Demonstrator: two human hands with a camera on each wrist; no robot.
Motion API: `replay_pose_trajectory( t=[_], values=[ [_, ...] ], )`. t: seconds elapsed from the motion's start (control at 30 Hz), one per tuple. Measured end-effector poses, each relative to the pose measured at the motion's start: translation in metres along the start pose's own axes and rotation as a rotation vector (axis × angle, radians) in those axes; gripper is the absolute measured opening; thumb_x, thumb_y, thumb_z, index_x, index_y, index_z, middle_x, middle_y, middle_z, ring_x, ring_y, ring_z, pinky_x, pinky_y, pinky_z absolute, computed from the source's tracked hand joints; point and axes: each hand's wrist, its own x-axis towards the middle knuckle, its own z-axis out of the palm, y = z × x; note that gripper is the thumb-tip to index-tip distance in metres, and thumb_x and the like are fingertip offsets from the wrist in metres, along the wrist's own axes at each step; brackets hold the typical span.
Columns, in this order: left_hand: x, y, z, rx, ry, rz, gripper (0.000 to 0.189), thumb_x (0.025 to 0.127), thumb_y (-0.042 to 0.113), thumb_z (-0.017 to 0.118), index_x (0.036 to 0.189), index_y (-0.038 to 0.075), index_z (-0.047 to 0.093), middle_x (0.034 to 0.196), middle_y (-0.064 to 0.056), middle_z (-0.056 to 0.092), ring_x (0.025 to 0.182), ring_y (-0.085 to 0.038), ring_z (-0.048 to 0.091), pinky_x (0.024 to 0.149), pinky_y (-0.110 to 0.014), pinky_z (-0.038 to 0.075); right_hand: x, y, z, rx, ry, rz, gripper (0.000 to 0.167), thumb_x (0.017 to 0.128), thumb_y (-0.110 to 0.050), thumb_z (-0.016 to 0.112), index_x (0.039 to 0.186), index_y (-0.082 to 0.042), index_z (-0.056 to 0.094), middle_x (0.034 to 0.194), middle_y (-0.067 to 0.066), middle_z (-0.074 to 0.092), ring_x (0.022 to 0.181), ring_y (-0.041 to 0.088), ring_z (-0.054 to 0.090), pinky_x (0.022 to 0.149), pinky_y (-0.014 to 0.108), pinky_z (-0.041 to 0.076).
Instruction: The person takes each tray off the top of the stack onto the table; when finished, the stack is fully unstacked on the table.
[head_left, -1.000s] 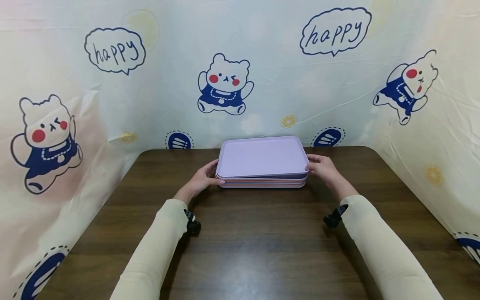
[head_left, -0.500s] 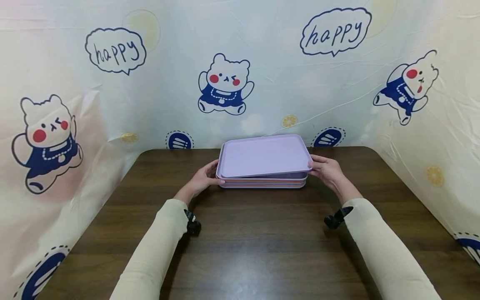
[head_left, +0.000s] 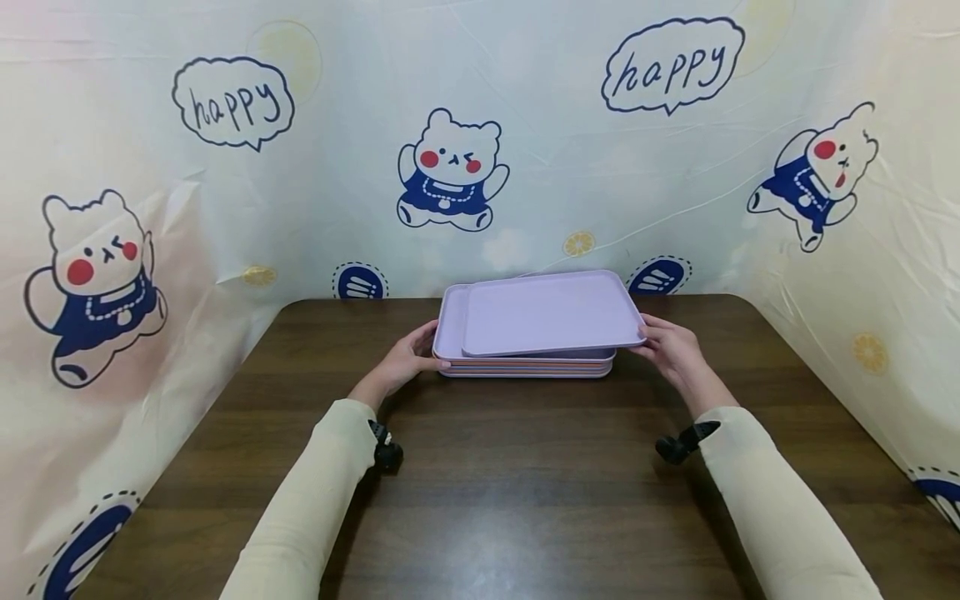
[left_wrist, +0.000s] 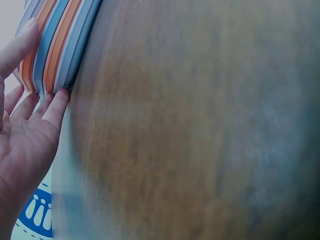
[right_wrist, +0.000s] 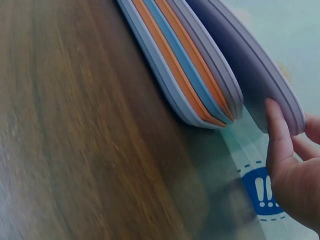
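Note:
A lilac rectangular tray (head_left: 553, 312) lies tilted over a stack of trays (head_left: 525, 367), shifted right with its right end raised. My right hand (head_left: 671, 352) pinches that raised end near its front corner. In the right wrist view, the thumb is on the underside of the lifted tray (right_wrist: 280, 87), and a wedge of space separates it from the stack. My left hand (head_left: 402, 360) holds the stack's left end, thumb at the front corner. The left wrist view shows its fingertips against the orange, blue and grey edges of the stacked trays (left_wrist: 56, 47).
The stack stands near the far edge of a dark brown wooden table (head_left: 480, 483). Behind and beside the table hangs a pale curtain (head_left: 315, 183) printed with cartoon bears. A small black camera (head_left: 387, 455) is strapped to each wrist.
The top tray has slid to the right with my right hand, its right end rising, which bares the left end of another lilac tray beneath. My left hand stays in place.

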Motion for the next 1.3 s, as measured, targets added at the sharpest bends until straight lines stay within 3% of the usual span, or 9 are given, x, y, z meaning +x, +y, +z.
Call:
replay_pose_trajectory(
  t=[0.13, 0.2, 0.37, 0.5, 0.63, 0.8, 1.03, 1.2, 1.3],
  values=[
    [0.0, 0.002, 0.0, 0.006, 0.0, -0.001, 0.089, 0.079, 0.007, 0.081, 0.152, 0.014, 0.031, 0.155, -0.007, 0.032, 0.141, -0.023, 0.029, 0.114, -0.041, 0.024, -0.005, -0.006, -0.01, 0.037, 0.021, -0.006, 0.056, 0.097, 0.006, 0.05, 0.149, 0.003, 0.03, 0.095, 0.001, 0.066, 0.088, 0.014, 0.064, 0.076, 0.031, 0.057],
    [-0.001, 0.002, 0.0, 0.014, 0.001, 0.0, 0.089, 0.079, 0.008, 0.081, 0.153, 0.015, 0.03, 0.155, -0.007, 0.032, 0.141, -0.024, 0.029, 0.114, -0.041, 0.024, -0.008, -0.01, -0.015, 0.055, 0.035, -0.006, 0.049, 0.096, 0.005, 0.053, 0.144, 0.0, 0.044, 0.095, 0.001, 0.067, 0.088, 0.015, 0.065, 0.077, 0.031, 0.056],
    [-0.001, 0.003, -0.001, 0.018, -0.002, -0.004, 0.09, 0.079, 0.01, 0.081, 0.153, 0.015, 0.029, 0.156, -0.007, 0.031, 0.141, -0.024, 0.029, 0.114, -0.041, 0.024, -0.016, -0.021, -0.03, 0.11, 0.05, -0.026, 0.024, 0.095, 0.003, 0.057, 0.112, -0.006, 0.071, 0.095, 0.003, 0.069, 0.086, 0.017, 0.067, 0.081, 0.033, 0.055],
    [-0.001, 0.004, -0.002, 0.011, -0.003, -0.004, 0.09, 0.08, 0.01, 0.081, 0.153, 0.014, 0.029, 0.156, -0.007, 0.03, 0.142, -0.023, 0.028, 0.114, -0.041, 0.024, -0.022, -0.028, -0.044, 0.163, 0.053, -0.048, 0.021, 0.095, 0.004, 0.056, 0.096, -0.007, 0.074, 0.091, 0.004, 0.071, 0.083, 0.017, 0.068, 0.081, 0.034, 0.054],
    [-0.001, 0.004, -0.002, 0.005, 0.002, -0.007, 0.09, 0.079, 0.009, 0.081, 0.153, 0.014, 0.029, 0.156, -0.007, 0.03, 0.142, -0.022, 0.028, 0.114, -0.04, 0.023, -0.027, -0.036, -0.059, 0.236, 0.055, -0.073, 0.024, 0.095, 0.006, 0.055, 0.089, -0.005, 0.076, 0.088, 0.007, 0.072, 0.079, 0.018, 0.069, 0.072, 0.034, 0.057],
    [-0.001, 0.004, -0.003, 0.005, 0.01, -0.008, 0.09, 0.079, 0.009, 0.081, 0.153, 0.015, 0.03, 0.156, -0.006, 0.03, 0.142, -0.022, 0.028, 0.114, -0.04, 0.023, -0.034, -0.048, -0.077, 0.294, 0.059, -0.097, 0.025, 0.094, 0.007, 0.054, 0.087, -0.002, 0.077, 0.085, 0.01, 0.072, 0.076, 0.02, 0.069, 0.066, 0.035, 0.058],
    [-0.004, 0.01, -0.003, -0.038, -0.028, 0.012, 0.09, 0.08, 0.006, 0.08, 0.153, 0.011, 0.027, 0.156, -0.009, 0.028, 0.143, -0.024, 0.025, 0.115, -0.041, 0.021, -0.048, -0.064, -0.102, 0.252, 0.107, -0.106, 0.02, 0.093, 0.002, 0.06, 0.088, -0.006, 0.078, 0.085, 0.006, 0.072, 0.076, 0.018, 0.069, 0.066, 0.032, 0.058],
    [-0.005, 0.01, -0.003, -0.027, -0.02, 0.01, 0.091, 0.08, 0.006, 0.08, 0.153, 0.01, 0.027, 0.156, -0.009, 0.028, 0.143, -0.023, 0.025, 0.115, -0.04, 0.021, -0.057, -0.074, -0.123, 0.259, 0.117, -0.097, 0.022, 0.093, 0.002, 0.059, 0.086, -0.005, 0.078, 0.083, 0.007, 0.072, 0.075, 0.018, 0.069, 0.065, 0.033, 0.058],
    [-0.001, 0.004, -0.003, -0.009, -0.005, 0.014, 0.09, 0.079, 0.01, 0.082, 0.153, 0.013, 0.03, 0.155, -0.006, 0.031, 0.142, -0.021, 0.028, 0.114, -0.039, 0.023, -0.062, -0.078, -0.135, 0.279, 0.145, -0.087, 0.021, 0.093, 0.001, 0.059, 0.086, -0.005, 0.078, 0.084, 0.006, 0.072, 0.076, 0.018, 0.069, 0.065, 0.034, 0.058]
  ],
)
